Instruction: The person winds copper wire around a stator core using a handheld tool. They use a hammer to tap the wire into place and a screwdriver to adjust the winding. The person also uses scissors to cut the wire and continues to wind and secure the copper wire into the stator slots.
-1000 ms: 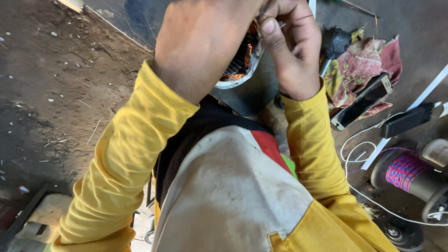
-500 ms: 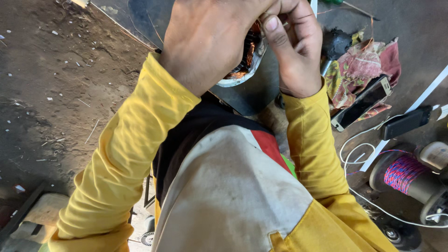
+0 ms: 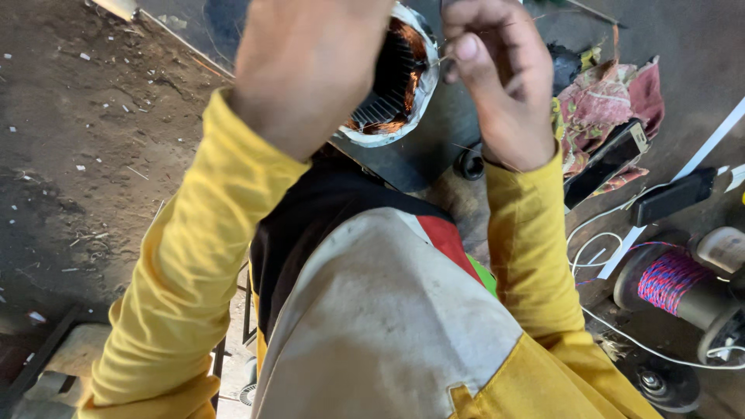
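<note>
While the left hand (image 3: 306, 66) cups the motor stator (image 3: 396, 77), grip hidden, right hand (image 3: 497, 85) fingertips pinch a thin copper wire (image 3: 442, 60) at its rim, seemingly mid-winding work needing a careful, steady pull.

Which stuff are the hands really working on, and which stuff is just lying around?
Working on:
left hand
right hand
round motor part with copper wire inside

Lying around:
spool of pink and blue cord
two dark phones
patterned rag
white cable

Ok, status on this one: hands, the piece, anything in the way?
Left hand on motor stator, grip hidden. Right hand pinching thin wire at stator rim. Copper windings visible inside. Left hand blocks much of the stator.
</note>
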